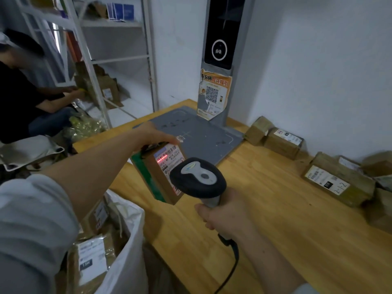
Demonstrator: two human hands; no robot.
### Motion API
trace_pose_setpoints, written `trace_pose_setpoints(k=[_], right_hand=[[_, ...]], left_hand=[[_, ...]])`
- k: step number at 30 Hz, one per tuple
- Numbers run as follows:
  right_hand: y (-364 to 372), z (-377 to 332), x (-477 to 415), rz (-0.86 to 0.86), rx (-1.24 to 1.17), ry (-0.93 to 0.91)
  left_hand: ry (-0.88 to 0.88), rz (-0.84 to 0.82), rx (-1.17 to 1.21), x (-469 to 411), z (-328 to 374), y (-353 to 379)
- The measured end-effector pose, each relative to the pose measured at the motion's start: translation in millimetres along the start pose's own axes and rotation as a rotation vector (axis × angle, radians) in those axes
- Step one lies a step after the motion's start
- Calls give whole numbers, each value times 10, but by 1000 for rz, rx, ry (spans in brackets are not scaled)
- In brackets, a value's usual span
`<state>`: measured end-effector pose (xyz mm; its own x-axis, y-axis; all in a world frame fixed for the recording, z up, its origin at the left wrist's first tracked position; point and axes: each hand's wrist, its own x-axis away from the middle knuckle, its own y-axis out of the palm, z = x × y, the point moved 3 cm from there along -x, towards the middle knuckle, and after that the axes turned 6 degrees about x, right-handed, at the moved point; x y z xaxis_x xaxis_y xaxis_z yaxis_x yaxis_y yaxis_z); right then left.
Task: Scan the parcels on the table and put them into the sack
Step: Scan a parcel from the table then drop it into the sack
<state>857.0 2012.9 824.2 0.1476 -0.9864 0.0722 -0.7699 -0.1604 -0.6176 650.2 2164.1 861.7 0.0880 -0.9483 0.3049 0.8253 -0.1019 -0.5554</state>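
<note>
Sack [127, 262], white and open-mouthed, stands at seven o'clock with labelled parcels [91, 257] inside it. At five o'clock the right hand [227, 215] is curled tight round the handle of the scanner [197, 179], whose head points toward eleven o'clock. Its red line falls on the label of the box [161, 177] at the centre, over the table [275, 219] edge just beyond the sack. The left hand [157, 134] grips the top of the box from above. More boxes [337, 181] lie along the wall at three o'clock.

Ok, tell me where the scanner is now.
The black and grey handheld barcode scanner sits mid-frame in the head view, held by the right hand over the wooden table, just right of the brown cardboard parcel.
</note>
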Motion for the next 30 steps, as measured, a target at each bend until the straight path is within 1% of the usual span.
trace_pose_setpoints(k=[7,11,15,17,22,24,26,27,30], right_hand=[[121,-144,26,-32,16,-60],[174,-210,47,-65,15,-66],[290,-245,21,-92,-62,-50],[353,-276,23,-133,-123,-27],[613,-286,-28,-235,-168,24],[740,-303,-41,-280,-184,30],[858,-331,-42,-311,-179,26],[911,-343,-41,-322,-172,22],[1060,-345,-49,-363,-160,34]], left_hand=[[0,55,8,190,-119,-158],[-16,74,24,244,-227,-257],[-54,115,10,297,-403,-392],[-75,131,26,325,-514,-468],[-209,189,-1,432,-1011,-729],[-297,215,-56,497,-1319,-846],[-378,180,-129,605,-1597,-920],[-401,153,-129,641,-1749,-937],[-494,118,-49,816,-2149,-891]])
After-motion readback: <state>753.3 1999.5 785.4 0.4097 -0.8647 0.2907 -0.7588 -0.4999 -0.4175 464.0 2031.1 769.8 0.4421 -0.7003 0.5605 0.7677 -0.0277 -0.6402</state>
